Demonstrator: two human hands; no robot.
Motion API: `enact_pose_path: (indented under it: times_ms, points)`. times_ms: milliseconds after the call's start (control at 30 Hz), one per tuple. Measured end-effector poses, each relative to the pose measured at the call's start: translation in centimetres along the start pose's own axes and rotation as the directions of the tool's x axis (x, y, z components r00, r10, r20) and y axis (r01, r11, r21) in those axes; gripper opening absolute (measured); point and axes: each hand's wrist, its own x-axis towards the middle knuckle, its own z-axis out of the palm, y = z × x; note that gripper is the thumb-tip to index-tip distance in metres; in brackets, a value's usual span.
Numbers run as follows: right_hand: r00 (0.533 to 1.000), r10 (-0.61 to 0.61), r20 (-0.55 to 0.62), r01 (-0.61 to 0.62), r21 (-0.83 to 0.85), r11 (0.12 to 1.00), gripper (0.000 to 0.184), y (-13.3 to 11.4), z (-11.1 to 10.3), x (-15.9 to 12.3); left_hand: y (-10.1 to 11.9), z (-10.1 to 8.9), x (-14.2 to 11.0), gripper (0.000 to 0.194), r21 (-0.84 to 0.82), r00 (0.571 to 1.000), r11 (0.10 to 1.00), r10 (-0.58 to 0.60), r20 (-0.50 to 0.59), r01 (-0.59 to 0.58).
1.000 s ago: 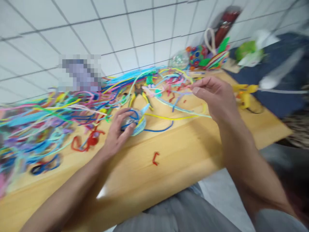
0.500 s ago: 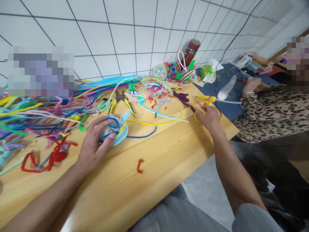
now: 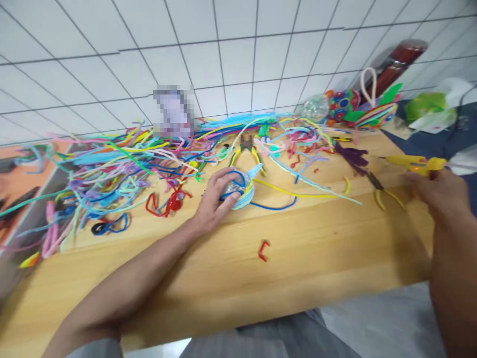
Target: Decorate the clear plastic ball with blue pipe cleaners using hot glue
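My left hand (image 3: 216, 201) is closed around a clear ball (image 3: 230, 185) wrapped with blue and yellow pipe cleaners, resting on the table. A light-blue pointed piece sticks out at its upper right, and blue and yellow pipe cleaners (image 3: 298, 193) trail to the right. At the right, my right hand (image 3: 441, 191) grips the handle of a yellow hot glue gun (image 3: 408, 161), its nozzle pointing left. Just left of that hand lie small pliers (image 3: 378, 186) with yellow handles. Behind the ball stand open yellow-green pliers (image 3: 246, 149).
Many loose pipe cleaners (image 3: 122, 164) cover the left and back of the wooden table (image 3: 316, 258). A red bent piece (image 3: 264, 250) lies in front. Purple strands (image 3: 352, 158), colourful crafted figures (image 3: 372, 113) and a red-brown thermos (image 3: 398, 67) are at the back right.
The view has swung left, so the table's things sit further right. My right hand has drawn the glue gun rightward, uncovering the small pliers. My left hand stays on the ball.
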Motion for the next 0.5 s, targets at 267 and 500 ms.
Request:
enact_pose_path:
  times_ms: [267,500]
  points:
    - [0.948,-0.163,0.275,0.044,0.392,0.919,0.039,-14.7,0.8,-4.9,-0.2,0.0,-0.2,0.045,-0.009,1.0,1.0,0.022,0.005,-0.022]
    - [0.852,-0.349,0.39,0.199,0.375,0.905,0.044,-23.8,5.0,-10.8,-0.2,-0.5,-0.2,0.047,0.011,0.999,1.0,0.024,0.032,-0.025]
